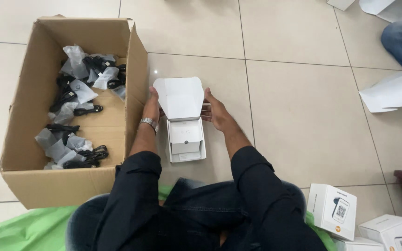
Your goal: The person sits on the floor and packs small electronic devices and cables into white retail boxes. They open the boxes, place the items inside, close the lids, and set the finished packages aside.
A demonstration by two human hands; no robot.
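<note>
Fingers of both hands press flat against the sides of the small white cardboard box (185, 135), which sits open on the pale tiled floor (303, 116) in front of the seated person's knees. Its hinged lid stands up at the far end, and a white square device (185, 136) rests inside. Left hand (152, 108) steadies the left edge of the lid; right hand (216, 111) touches the right edge, fingers spread and fairly straight, gripping nothing firmly. Because the hold is so light, the lid could fold unevenly or the box could slide on the smooth tiles. To the left, just beside the left forearm, stands a large brown corrugated carton (29, 125) of bagged black cables (77, 109); an elbow could nudge its wall.
</note>
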